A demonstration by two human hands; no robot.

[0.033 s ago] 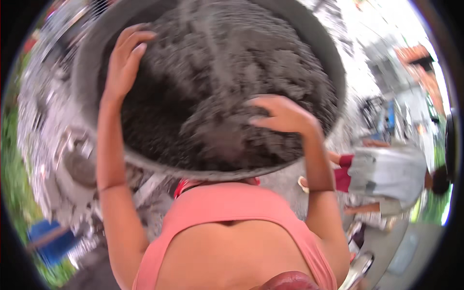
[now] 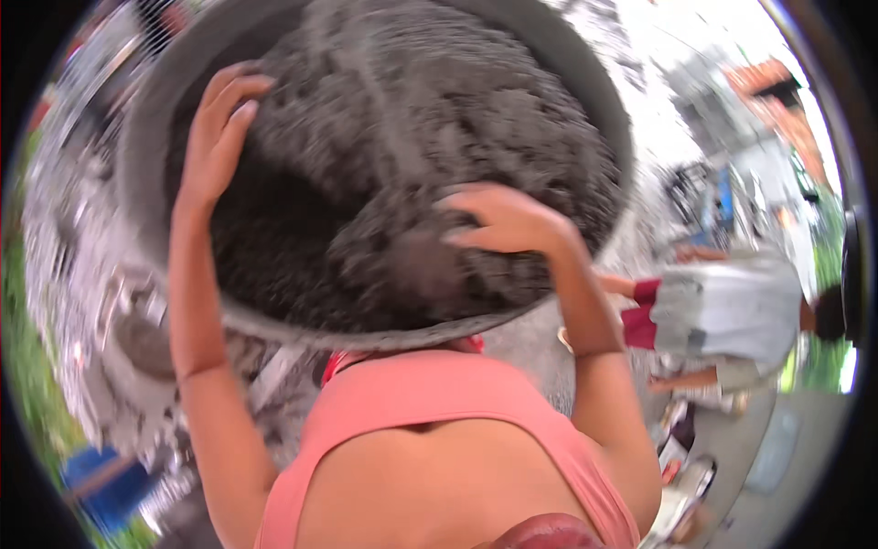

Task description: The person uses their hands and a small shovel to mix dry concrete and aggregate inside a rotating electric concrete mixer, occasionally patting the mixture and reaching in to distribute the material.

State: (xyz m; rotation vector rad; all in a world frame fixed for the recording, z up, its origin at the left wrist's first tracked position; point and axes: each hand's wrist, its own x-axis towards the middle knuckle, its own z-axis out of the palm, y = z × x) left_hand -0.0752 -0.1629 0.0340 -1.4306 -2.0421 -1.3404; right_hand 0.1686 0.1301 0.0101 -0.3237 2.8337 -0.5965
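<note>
A wide grey pan (image 2: 137, 183) fills the upper centre of the view, heaped with dark, wet, gritty mix (image 2: 412, 137). The pan's top rim is cut off by the frame edge, and the picture is blurred throughout, so the texture of the mix is hard to make out.

The left hand (image 2: 215, 137) lies against the mix near the pan's left rim, fingers extended and slightly spread, palm on the load; it grips nothing that can be seen. The right hand (image 2: 503, 220) rests on the mix toward the pan's lower right, fingers spread and gently curled, flat on the surface rather than closed around anything. Whether either thumb hooks the rim cannot be told.

Both forearms rise from the lower edge on either side of a pink top (image 2: 439, 403), which hides whatever lies directly under the pan. The pan's near rim sits just above the top's neckline.

At right, a second person in a pale shirt (image 2: 732, 311) is bent over, partly cut by the dark lens border. A blue object (image 2: 101, 480) at lower left is too blurred to identify.
</note>
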